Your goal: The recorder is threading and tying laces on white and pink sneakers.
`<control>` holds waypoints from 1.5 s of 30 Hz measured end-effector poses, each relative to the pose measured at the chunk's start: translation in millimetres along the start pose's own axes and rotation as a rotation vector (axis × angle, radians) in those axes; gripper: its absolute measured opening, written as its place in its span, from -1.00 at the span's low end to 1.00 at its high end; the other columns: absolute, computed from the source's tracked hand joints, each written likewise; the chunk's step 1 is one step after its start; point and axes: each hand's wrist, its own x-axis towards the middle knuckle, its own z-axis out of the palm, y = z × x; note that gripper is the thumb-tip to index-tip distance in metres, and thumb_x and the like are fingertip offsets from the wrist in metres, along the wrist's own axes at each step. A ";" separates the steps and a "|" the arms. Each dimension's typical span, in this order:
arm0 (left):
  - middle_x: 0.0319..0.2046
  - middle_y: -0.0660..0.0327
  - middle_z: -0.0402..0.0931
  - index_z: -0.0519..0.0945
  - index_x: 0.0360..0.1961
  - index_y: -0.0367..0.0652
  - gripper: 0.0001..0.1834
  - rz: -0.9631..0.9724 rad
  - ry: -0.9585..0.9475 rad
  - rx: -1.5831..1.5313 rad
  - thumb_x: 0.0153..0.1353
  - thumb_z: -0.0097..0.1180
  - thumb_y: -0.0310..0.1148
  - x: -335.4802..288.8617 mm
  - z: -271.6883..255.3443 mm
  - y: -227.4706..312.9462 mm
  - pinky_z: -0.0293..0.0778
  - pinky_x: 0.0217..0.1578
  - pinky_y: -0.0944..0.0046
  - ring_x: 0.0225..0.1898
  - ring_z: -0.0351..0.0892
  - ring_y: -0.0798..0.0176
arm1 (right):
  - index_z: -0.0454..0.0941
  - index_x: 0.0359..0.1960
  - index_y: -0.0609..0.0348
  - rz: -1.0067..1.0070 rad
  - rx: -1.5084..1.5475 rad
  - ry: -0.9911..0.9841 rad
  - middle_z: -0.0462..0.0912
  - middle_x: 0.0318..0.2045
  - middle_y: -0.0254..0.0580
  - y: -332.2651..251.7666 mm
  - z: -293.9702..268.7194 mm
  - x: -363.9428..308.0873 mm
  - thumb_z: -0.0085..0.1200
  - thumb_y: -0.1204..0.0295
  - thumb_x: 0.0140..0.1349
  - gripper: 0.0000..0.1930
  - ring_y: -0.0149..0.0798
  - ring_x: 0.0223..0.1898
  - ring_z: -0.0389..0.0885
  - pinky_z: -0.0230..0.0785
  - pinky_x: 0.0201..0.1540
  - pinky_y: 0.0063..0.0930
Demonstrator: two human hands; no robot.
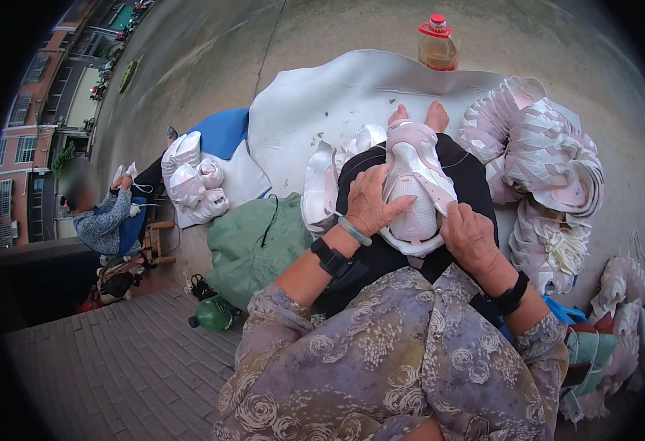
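A white and pale pink shoe upper lies lengthwise across my lap, with its mesh tongue and eyelet strips facing up. My left hand grips its left side, the thumb laid across the tongue. On the opposite side, my right hand pinches the edge of the eyelet strip between thumb and fingers. Whatever else may be in that pinch is too small to see. Beside my left thigh lie more loose shoe uppers.
Stacked shoe uppers stand at the right, with white laces on a lower stack. A white sheet covers the ground ahead, near a red-capped bottle. A green sack and green bottle sit left. Another person sits farther left.
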 end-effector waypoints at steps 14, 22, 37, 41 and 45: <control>-0.72 -0.02 0.42 0.37 -0.35 -0.24 -0.75 -0.136 -0.073 0.155 0.12 -0.04 -0.24 -31.0 -0.7 11.7 0.34 -0.56 -0.02 -0.61 0.46 -0.11 | 0.33 -0.52 0.13 0.083 -0.046 -0.067 0.35 -0.64 -0.26 3.0 9.4 8.1 -0.03 0.40 -0.01 -0.88 -0.31 -0.67 0.43 0.27 -0.65 -0.51; -0.63 -0.18 0.41 0.29 -0.39 -0.33 -0.66 -0.065 -0.483 -0.009 0.15 -0.06 -0.19 -2.4 0.3 -4.2 0.33 -0.48 -0.04 -0.50 0.43 -0.24 | 0.34 -0.48 0.21 0.126 0.187 -0.098 0.39 -0.60 -0.16 21.2 33.3 8.2 -0.08 0.41 0.01 -0.88 -0.14 -0.61 0.44 0.34 -0.57 -0.34; -0.46 -0.28 0.43 0.26 -0.25 -0.38 -0.62 -0.103 -0.599 0.009 0.16 -0.12 -0.20 9.5 21.9 -10.2 0.33 -0.24 -0.07 -0.28 0.41 -0.31 | 0.38 -0.43 0.18 -0.196 -0.070 -0.088 0.39 -0.56 -0.24 38.6 49.4 -3.2 -0.04 0.38 -0.02 -0.84 -0.24 -0.55 0.43 0.32 -0.50 -0.41; -0.54 -0.11 0.48 0.26 -0.27 -0.37 -0.58 -0.309 -0.704 -0.055 0.13 -0.03 -0.15 3.8 -2.3 1.3 0.42 -0.47 0.09 -0.52 0.51 -0.05 | 0.35 -0.43 0.12 -0.082 0.080 -0.053 0.39 -0.61 -0.28 24.5 61.2 -6.2 -0.05 0.34 0.00 -0.85 -0.24 -0.57 0.44 0.14 -0.50 -0.35; -0.70 0.15 0.45 0.32 -0.24 -0.36 -0.57 -0.340 -0.736 -0.247 0.08 0.08 -0.18 2.7 -13.6 1.7 0.36 -0.67 0.37 -0.71 0.44 0.36 | 0.34 -0.42 0.12 0.022 0.118 -0.066 0.43 -0.59 -0.25 25.5 63.0 -15.8 -0.07 0.27 0.07 -0.81 -0.20 -0.55 0.48 0.18 -0.48 -0.33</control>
